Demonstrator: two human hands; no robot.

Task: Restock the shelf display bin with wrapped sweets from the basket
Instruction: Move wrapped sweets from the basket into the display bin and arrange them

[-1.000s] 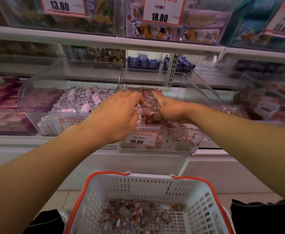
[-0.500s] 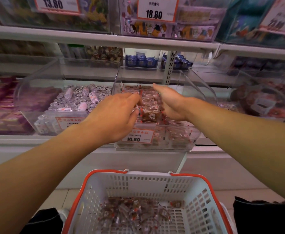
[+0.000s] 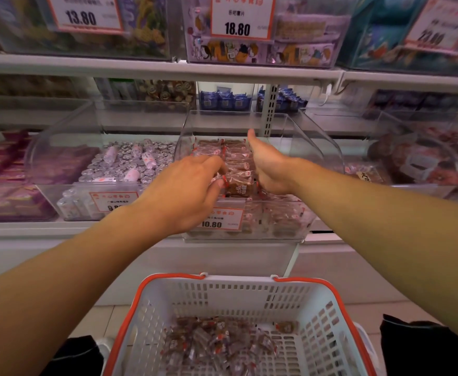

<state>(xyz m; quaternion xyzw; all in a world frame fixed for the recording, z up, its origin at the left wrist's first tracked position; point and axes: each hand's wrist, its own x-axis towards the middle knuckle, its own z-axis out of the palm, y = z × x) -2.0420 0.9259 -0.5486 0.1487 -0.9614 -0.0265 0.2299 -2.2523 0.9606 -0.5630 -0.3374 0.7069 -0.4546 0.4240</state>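
Note:
A clear display bin (image 3: pixel 314 147) with a 10.80 price tag stands at the middle of the shelf. It holds brown wrapped sweets (image 3: pixel 236 161) with red ends, lined up in a row. My left hand (image 3: pixel 184 191) reaches over the bin's left front, its fingertips and thumb pinching a sweet at the near end of the row. My right hand (image 3: pixel 269 166) rests against the row's right side, thumb pointing up and its fingers hidden inside the bin. Below, the white basket (image 3: pixel 249 291) with an orange rim holds several more wrapped sweets (image 3: pixel 217 346).
To the left is a clear bin of silver-wrapped sweets (image 3: pixel 130 164), then purple packs (image 3: pixel 8 180). At the right stands a bin with dark red goods (image 3: pixel 423 161). An upper shelf (image 3: pixel 168 69) with price-tagged boxes overhangs the bins. Dark clothing shows beside the basket.
My right hand has moved from on top of the sweets to the row's right side, thumb now raised. My left hand has stayed at the row's near left end.

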